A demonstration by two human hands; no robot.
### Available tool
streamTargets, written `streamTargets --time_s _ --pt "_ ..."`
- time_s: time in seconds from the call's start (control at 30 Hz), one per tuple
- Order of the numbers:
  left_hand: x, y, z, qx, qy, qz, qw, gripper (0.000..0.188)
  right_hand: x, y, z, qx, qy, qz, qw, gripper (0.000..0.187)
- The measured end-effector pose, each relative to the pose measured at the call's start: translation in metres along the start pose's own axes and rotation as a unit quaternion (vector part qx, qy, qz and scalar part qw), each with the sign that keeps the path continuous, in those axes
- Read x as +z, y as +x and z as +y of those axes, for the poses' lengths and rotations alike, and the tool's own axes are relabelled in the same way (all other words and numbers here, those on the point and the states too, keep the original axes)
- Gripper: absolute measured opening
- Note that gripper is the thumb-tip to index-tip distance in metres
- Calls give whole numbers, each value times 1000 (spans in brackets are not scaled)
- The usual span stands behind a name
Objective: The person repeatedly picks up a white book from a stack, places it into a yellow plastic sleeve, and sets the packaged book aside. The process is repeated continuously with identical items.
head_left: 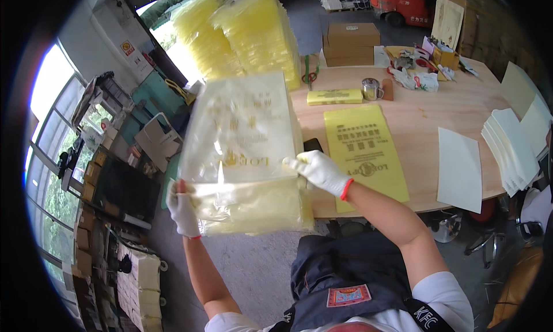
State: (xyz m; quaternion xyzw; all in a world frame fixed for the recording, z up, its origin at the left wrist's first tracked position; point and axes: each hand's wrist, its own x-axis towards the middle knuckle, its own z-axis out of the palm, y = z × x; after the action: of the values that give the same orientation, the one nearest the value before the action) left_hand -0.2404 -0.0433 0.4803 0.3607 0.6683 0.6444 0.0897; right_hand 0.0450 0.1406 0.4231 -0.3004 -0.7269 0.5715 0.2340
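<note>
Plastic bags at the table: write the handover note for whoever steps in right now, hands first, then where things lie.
Left hand, gloved: grips the lower left corner of the stack of clear bags, held up off the table.
Right hand, gloved: pinches the stack's right edge.
Things: one yellow bag lies flat on the table; a folded yellow bag lies behind it near a metal cup. Tall yellow bag piles stand at the table's far left. White sheets are fanned at the right, one white sheet lying alone.
Done: one bag laid out.
Left: the held stack is not yet set down.
</note>
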Motion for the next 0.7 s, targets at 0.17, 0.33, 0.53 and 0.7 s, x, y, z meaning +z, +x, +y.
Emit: streamTargets --time_s 0.17,0.33,0.53,0.7 --pt "-34 -29 -129 25 72 -15 997 35 19 -26 -23 -38 -298 46 953 57" --pt "52 -167 -244 -269 -48 -124 954 3 59 -80 102 4 -318 -77 945 48" --pt "252 -241 -193 103 233 -443 860 35 41 -180 200 150 -275 -97 945 41" --pt "359 -222 -178 178 310 -470 807 28 18 -231 200 255 -236 -18 937 38"
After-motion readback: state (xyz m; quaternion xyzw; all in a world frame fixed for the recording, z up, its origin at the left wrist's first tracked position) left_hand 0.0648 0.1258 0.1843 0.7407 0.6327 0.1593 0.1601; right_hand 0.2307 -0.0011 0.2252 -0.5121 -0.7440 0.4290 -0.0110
